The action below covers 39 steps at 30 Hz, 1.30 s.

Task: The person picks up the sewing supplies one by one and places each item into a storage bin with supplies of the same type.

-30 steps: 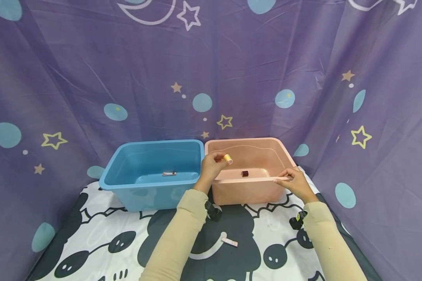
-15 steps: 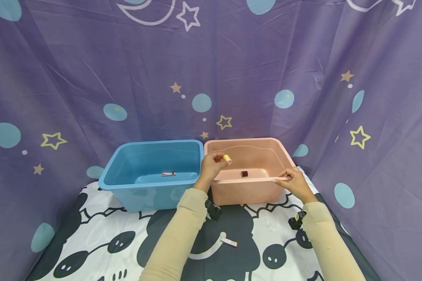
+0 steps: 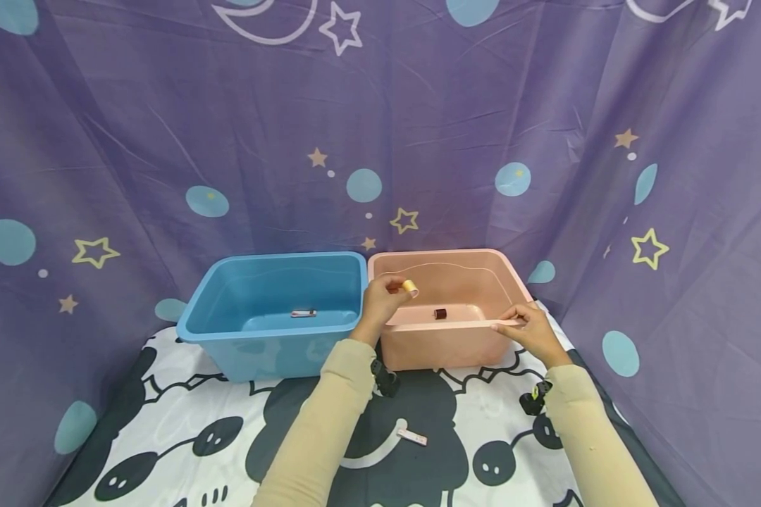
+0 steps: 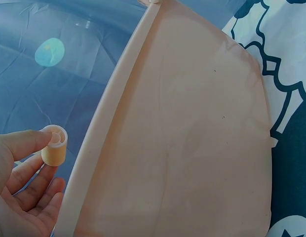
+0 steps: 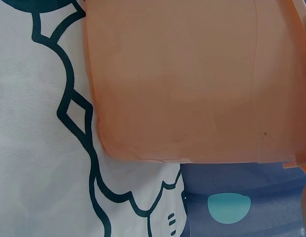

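Observation:
My left hand (image 3: 380, 304) pinches a small yellow spool of thread (image 3: 410, 287) between thumb and fingers. It holds the spool above the left part of the pink tub (image 3: 444, 345). In the left wrist view, the yellow spool (image 4: 55, 154) shows its pale hollow end, under the thumb. At the tub's front right, my right hand (image 3: 531, 331) grips the rim. Inside the tub, on its floor, lies a dark brown spool (image 3: 440, 314). The right wrist view is mostly filled by the tub's outer wall (image 5: 192, 89); just slivers of the hand show there.
A blue tub (image 3: 273, 355) stands against the pink one on the left, with a small whitish and dark bar (image 3: 304, 313) on its floor. A small pale pink strip (image 3: 413, 437) lies on the patterned cloth (image 3: 165, 422) in front. A purple curtain (image 3: 380, 127) hangs behind.

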Available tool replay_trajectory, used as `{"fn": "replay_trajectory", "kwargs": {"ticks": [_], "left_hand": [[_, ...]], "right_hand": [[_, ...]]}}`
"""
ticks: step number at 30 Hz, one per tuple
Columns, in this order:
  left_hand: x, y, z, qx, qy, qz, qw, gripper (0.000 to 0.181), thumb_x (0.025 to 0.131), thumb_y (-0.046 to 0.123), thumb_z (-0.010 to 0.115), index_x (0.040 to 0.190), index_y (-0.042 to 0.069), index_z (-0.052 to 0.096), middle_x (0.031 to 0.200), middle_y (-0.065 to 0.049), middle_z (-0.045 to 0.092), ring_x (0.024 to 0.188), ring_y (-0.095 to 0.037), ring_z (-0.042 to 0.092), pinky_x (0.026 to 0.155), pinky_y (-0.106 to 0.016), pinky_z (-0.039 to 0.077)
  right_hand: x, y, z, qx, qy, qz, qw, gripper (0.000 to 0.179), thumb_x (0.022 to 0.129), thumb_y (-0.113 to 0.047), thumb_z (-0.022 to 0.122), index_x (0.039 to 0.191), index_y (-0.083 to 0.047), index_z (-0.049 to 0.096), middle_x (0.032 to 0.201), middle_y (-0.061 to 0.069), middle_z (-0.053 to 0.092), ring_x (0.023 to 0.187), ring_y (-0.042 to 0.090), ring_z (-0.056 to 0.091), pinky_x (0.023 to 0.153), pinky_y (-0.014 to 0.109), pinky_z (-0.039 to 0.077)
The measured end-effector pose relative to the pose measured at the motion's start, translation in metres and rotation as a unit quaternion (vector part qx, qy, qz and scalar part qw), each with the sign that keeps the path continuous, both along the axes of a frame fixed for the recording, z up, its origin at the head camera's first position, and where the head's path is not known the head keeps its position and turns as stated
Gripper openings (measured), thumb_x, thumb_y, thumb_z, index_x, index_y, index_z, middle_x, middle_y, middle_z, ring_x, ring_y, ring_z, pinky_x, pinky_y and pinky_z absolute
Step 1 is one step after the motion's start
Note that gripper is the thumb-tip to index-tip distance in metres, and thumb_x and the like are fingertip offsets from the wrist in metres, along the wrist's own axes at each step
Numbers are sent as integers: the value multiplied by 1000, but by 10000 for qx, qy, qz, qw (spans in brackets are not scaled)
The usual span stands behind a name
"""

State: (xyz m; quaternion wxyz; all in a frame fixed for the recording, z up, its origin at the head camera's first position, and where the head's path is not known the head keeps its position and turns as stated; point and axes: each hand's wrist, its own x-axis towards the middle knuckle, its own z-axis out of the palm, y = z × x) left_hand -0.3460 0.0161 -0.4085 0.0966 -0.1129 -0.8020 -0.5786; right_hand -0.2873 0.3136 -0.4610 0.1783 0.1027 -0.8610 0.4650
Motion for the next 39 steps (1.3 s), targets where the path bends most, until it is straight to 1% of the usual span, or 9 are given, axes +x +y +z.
{"fn": "replay_trajectory", "kwargs": {"ticks": [6, 12, 16, 19, 27, 32, 39], "left_hand": [[0, 0, -1, -52, -151, 52, 9999, 32, 76, 8, 77, 105, -3, 68, 103, -16, 65, 97, -32, 62, 84, -36, 53], [0, -1, -1, -73, -90, 55, 9999, 31, 76, 8, 78, 104, -3, 68, 102, -16, 66, 94, -30, 62, 83, -35, 53], [0, -1, -1, -152, -148, 111, 9997, 32, 76, 9, 78, 104, -2, 68, 103, -14, 66, 94, -28, 62, 82, -34, 53], [0, -1, -1, -158, -157, 116, 9997, 33, 76, 7, 77, 106, -3, 67, 103, -16, 66, 95, -30, 62, 82, -35, 54], [-1, -1, -3, -55, -123, 31, 9999, 33, 77, 2, 74, 109, -3, 67, 107, -18, 65, 103, -37, 59, 89, -40, 50], [0, -2, -3, -39, -42, 21, 10000, 33, 77, 2, 74, 109, -4, 66, 107, -18, 66, 102, -36, 60, 88, -39, 51], [0, -2, 0, -133, -50, -34, 9999, 34, 78, 5, 75, 110, -3, 67, 107, -18, 67, 100, -32, 62, 88, -37, 51]], "right_hand": [[-2, 0, -2, 45, 43, -2, 10000, 17, 73, -10, 81, 79, -4, 66, 83, 8, 54, 79, 11, 43, 66, 21, 40], [-3, -1, -3, 56, 63, -16, 10000, 17, 72, -11, 81, 79, -5, 67, 83, 8, 54, 79, 11, 42, 67, 21, 39], [-4, -1, -4, -1, 49, 41, 10000, 17, 73, -11, 81, 79, -5, 67, 83, 8, 54, 80, 11, 43, 66, 21, 40], [-4, -2, -4, -46, 47, 93, 9999, 17, 73, -10, 81, 79, -4, 66, 83, 8, 55, 79, 11, 43, 65, 21, 41], [-3, -1, -4, -50, 39, 96, 9999, 17, 73, -11, 81, 79, -4, 66, 83, 8, 55, 79, 11, 43, 64, 21, 41], [-3, -1, -2, -37, 14, 110, 9999, 17, 73, -11, 81, 80, -4, 66, 83, 8, 56, 80, 11, 44, 64, 21, 41], [-2, 1, -1, -14, -13, 86, 10000, 18, 74, -12, 80, 80, -3, 67, 84, 9, 56, 81, 13, 44, 66, 20, 41]]}}
